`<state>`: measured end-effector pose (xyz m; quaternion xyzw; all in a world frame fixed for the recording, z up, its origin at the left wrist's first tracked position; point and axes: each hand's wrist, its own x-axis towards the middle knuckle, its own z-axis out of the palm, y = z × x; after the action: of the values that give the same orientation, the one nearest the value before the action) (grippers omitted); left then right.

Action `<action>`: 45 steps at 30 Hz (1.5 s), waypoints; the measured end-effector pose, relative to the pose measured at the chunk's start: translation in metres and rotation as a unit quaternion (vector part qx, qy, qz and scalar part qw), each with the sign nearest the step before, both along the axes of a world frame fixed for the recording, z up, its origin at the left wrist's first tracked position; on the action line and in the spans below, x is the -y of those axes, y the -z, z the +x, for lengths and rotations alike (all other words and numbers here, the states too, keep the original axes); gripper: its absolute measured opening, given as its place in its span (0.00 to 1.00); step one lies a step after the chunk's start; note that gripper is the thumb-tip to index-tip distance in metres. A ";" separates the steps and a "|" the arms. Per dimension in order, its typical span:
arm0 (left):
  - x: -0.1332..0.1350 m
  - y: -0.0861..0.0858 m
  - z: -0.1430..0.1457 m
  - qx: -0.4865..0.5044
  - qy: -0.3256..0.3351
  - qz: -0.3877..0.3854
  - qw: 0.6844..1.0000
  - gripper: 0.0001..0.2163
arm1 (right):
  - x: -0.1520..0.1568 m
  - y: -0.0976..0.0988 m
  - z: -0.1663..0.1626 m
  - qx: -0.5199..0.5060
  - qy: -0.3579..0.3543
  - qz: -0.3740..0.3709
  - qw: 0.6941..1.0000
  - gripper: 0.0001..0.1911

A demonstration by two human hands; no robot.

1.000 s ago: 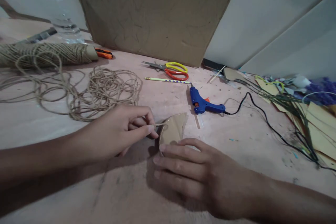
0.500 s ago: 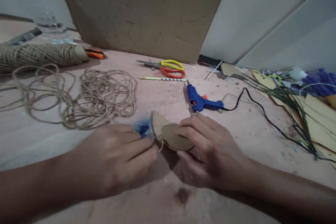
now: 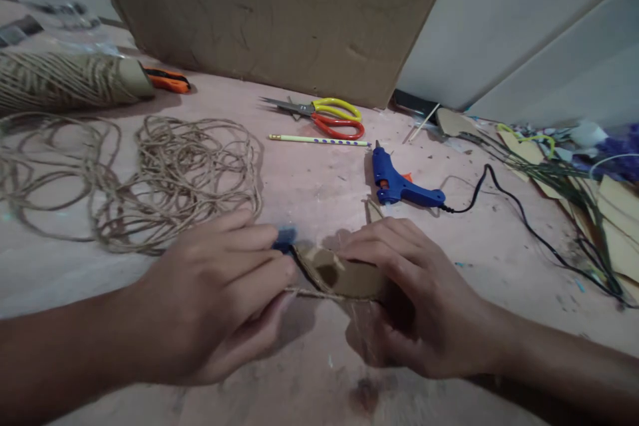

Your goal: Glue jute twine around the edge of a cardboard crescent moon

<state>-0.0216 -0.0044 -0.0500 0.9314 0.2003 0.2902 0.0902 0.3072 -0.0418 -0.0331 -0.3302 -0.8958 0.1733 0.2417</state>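
Observation:
A small curved cardboard piece (image 3: 344,276) is held just above the table between both hands. My right hand (image 3: 404,299) grips it from the right, fingers curled over its top edge. My left hand (image 3: 219,299) pinches a strand of jute twine (image 3: 309,293) that runs along the piece's lower edge. A small blue object (image 3: 285,237) shows behind my left fingers; I cannot make out what it is.
Loose jute twine (image 3: 190,173) and a twine roll (image 3: 64,80) lie at the left. A blue glue gun (image 3: 399,186) with a black cord, scissors (image 3: 324,116), a pencil (image 3: 319,140) and an orange cutter (image 3: 167,80) lie beyond. A cardboard sheet (image 3: 279,13) stands behind.
The cardboard piece was lifted from the table and turned. My right hand moved from lying flat on it to gripping it. My left hand drew the twine along its lower edge.

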 end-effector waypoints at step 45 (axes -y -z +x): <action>-0.022 -0.003 -0.002 -0.044 0.044 -0.060 0.996 0.20 | -0.013 0.015 0.031 0.016 -0.180 0.112 0.977 0.17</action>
<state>-0.0232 0.0178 -0.0471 0.9442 0.1800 0.2316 0.1499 0.3378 -0.0286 -0.0479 -0.1369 -0.9580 0.1077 0.2279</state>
